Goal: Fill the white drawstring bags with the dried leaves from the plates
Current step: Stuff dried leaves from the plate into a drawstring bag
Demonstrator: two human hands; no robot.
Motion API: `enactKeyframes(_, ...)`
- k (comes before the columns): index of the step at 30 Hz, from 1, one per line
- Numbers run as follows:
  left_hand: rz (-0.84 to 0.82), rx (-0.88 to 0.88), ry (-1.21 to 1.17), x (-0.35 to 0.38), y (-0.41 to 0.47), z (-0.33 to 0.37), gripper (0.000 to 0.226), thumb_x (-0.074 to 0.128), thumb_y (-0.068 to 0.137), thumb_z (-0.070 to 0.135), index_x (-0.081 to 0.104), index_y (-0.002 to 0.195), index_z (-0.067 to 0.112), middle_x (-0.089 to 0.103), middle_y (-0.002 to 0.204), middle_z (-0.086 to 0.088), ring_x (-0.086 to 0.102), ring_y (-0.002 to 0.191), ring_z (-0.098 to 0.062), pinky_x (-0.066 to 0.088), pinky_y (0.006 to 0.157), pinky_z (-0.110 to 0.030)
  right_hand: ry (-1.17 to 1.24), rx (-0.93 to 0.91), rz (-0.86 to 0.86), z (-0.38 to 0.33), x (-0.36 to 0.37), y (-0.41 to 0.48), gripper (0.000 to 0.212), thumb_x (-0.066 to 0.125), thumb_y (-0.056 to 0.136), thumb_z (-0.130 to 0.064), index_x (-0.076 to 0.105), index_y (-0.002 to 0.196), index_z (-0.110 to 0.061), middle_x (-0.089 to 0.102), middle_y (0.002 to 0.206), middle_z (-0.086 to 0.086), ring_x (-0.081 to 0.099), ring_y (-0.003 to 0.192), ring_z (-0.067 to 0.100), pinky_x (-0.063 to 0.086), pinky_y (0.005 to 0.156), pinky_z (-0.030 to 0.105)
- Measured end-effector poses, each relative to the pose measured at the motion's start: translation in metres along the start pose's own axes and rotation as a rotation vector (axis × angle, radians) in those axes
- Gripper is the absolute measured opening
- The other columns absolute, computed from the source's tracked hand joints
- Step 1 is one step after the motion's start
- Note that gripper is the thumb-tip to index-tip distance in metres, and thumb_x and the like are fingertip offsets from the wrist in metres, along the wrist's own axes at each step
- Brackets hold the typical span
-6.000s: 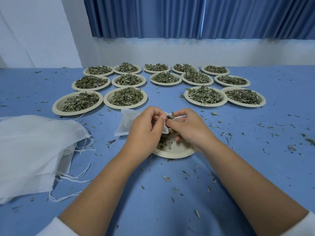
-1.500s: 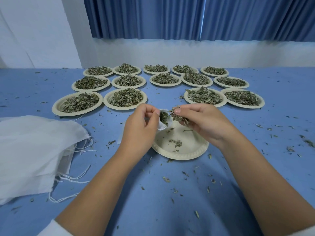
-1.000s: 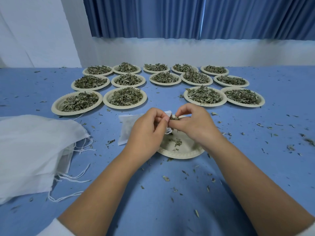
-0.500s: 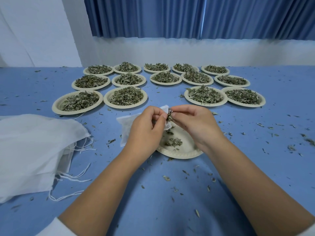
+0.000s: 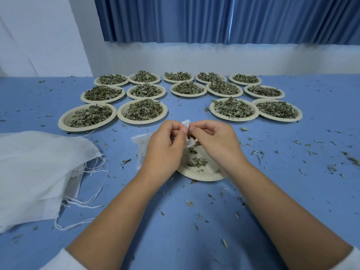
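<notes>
My left hand (image 5: 165,149) pinches the rim of a small white drawstring bag (image 5: 143,145) at its mouth, above the near plate (image 5: 202,175). My right hand (image 5: 216,145) meets it there, thumb and fingers pinched at the bag's opening. Whether leaves are still between those fingers is hidden. The bag's body hangs left behind my left hand. The near plate holds only a few dried leaves (image 5: 197,162). Several plates heaped with dried leaves (image 5: 143,111) stand in rows farther back.
A pile of white drawstring bags (image 5: 37,172) with loose strings lies at the left on the blue table (image 5: 175,221). Leaf crumbs are scattered over the cloth, most at the right. A white wall and blue curtain close off the far edge.
My right hand took leaves from the near plate and brought them to the bag's mouth. Both hands have now risen slightly, with fingertips closed together at the opening.
</notes>
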State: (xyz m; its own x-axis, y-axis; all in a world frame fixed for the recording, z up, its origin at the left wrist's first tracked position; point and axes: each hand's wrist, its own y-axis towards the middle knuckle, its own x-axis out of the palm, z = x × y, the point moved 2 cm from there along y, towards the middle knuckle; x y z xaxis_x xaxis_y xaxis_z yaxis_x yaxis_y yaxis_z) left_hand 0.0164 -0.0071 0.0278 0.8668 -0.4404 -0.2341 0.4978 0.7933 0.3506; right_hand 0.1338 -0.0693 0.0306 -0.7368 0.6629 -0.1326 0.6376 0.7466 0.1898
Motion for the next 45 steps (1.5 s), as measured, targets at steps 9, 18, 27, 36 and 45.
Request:
enactKeyframes(9,-0.005,-0.045,-0.122,-0.001,0.001,0.002,0.010,0.054,0.099,0.019,0.062,0.094,0.017,0.065,0.079,0.010,0.056,0.066,0.004,0.044,0.061,-0.011,0.217,0.175,-0.005,0.009,-0.001,0.005,0.020,0.085,0.074,-0.019,0.069,0.086,-0.016,0.062,0.067,-0.009,0.055,0.052,-0.002,0.043,0.051,0.012)
enactKeyframes(18,-0.064,-0.034,-0.147,-0.002,0.001,0.005,0.009,0.055,0.098,0.019,0.062,0.093,0.020,0.064,0.080,0.009,0.059,0.076,-0.006,0.053,0.080,-0.035,0.545,0.500,-0.238,0.011,0.001,0.011,0.005,0.069,0.085,-0.004,0.072,0.089,-0.005,0.071,0.083,0.008,0.070,0.071,0.012,0.055,0.061,0.020)
enactKeyframes(27,-0.091,0.057,-0.002,0.000,-0.003,0.008,0.009,0.054,0.099,0.021,0.059,0.092,0.020,0.061,0.077,0.013,0.055,0.067,0.001,0.051,0.067,-0.023,0.266,0.344,-0.182,0.010,0.008,0.009,0.012,0.076,0.081,-0.009,0.067,0.073,-0.010,0.070,0.063,0.001,0.067,0.057,0.007,0.051,0.053,0.016)
enactKeyframes(36,0.040,0.008,0.007,-0.004,0.001,0.003,0.012,0.051,0.099,0.023,0.057,0.089,0.025,0.066,0.076,0.006,0.057,0.061,0.003,0.042,0.054,-0.011,0.041,0.195,-0.171,0.002,0.009,0.005,0.010,0.077,0.081,-0.019,0.072,0.083,-0.010,0.073,0.074,0.006,0.066,0.066,0.011,0.057,0.069,0.031)
enactKeyframes(45,0.109,-0.025,-0.036,-0.008,0.003,0.002,0.013,0.051,0.100,0.026,0.057,0.088,0.026,0.065,0.074,0.005,0.063,0.068,-0.011,0.046,0.049,-0.024,-0.211,-0.208,0.062,-0.008,-0.007,0.003,0.017,0.080,0.080,-0.020,0.066,0.083,-0.029,0.065,0.096,-0.002,0.063,0.073,0.003,0.052,0.075,0.020)
